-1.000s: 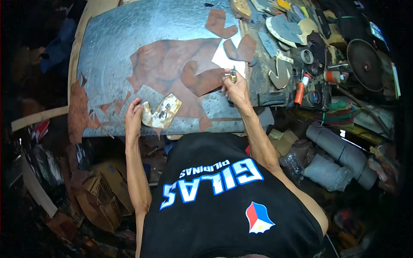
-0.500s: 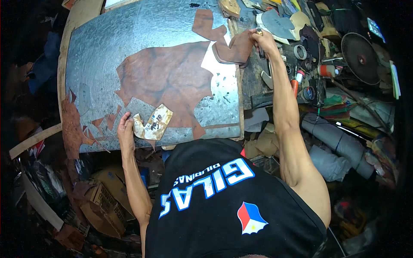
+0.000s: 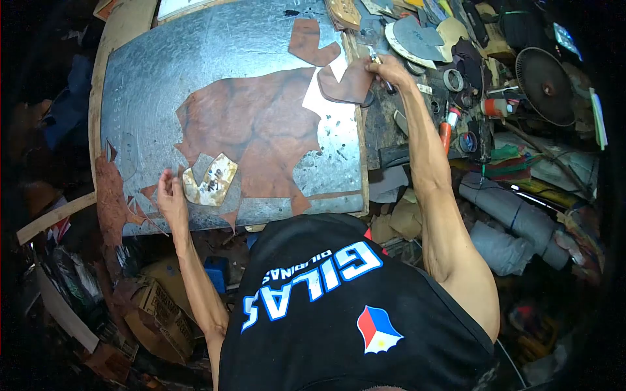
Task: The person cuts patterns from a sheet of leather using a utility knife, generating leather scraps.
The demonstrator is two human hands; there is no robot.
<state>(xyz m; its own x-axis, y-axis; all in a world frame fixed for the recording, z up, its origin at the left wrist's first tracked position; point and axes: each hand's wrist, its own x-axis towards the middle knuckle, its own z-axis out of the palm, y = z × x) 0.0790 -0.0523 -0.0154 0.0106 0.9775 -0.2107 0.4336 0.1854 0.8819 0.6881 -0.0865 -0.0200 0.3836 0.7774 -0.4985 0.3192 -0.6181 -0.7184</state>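
Note:
My left hand rests at the board's near left with its fingers loosely apart, right beside a stained whitish template with handwritten marks. That template lies across the lower edge of a large brown leather sheet. At the board's right edge my right hand grips a slim knife with a brass-coloured collar and dark handle, its tip pointing away from me. Next to those fingers lies a stack of cut brown leather pieces, partly over a white sheet. Another notched leather piece is just beyond.
The metal-topped board has wooden edging. Leather scraps hang over its left side. On the right bench are grey and cream patterns, a tape roll, an orange tube and a fan.
My left hand has moved left and the template has shifted left too. My right hand, still around the knife, has come slightly left and nearer to me.

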